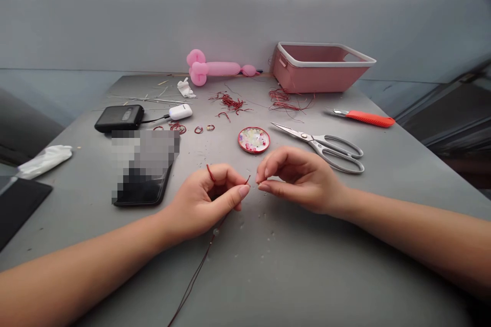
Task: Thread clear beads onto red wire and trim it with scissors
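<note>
across grey tabletop, left hand (215,196) pinches thin dark-red cord (195,277), 1 pale bead (216,232).

I see both forearms angling inward, my left hand (217,194) pinched thumb to finger, my right hand (295,176) (fingers curled) seemingly pinching too, the two fingertips near each other.

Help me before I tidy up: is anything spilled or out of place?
Red cord lies tangled beyond the small dish, and tiny bits dot the table nearer the person, perhaps spilled.
</note>
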`<state>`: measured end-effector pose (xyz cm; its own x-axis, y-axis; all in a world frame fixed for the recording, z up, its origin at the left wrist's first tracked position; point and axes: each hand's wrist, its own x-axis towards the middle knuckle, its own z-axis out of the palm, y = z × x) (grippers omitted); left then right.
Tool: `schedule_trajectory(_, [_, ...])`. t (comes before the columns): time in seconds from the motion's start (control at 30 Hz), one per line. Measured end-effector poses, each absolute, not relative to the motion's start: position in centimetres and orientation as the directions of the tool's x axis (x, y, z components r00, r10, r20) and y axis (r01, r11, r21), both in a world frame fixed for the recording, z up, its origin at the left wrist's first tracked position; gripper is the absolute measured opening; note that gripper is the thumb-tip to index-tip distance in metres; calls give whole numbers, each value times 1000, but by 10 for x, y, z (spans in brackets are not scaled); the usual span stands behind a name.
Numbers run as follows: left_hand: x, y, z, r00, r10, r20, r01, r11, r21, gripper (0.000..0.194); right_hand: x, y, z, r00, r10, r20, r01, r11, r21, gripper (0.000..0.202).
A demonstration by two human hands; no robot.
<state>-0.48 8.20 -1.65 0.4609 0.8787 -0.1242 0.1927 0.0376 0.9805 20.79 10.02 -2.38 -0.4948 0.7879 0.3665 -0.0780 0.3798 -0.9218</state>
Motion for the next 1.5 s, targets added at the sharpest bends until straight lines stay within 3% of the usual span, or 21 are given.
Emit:
schedule_trajectory(0.2, [-6,80,-14,550,832,-77,206,-46,977,11,207,96,-26,-353,817,455,-108,448,-888,17])
schedule_trajectory(0.77, [-9,80,-14,613,789,51,207,-222,953,12,209,95,-31,-472,697,540,-120,556,-823,25])
schedule_trajectory(1.5, [-8,81,-15,637,768,59,192,-232,953,9,210,94,-32,-512,616,599,-80,660,-747,22])
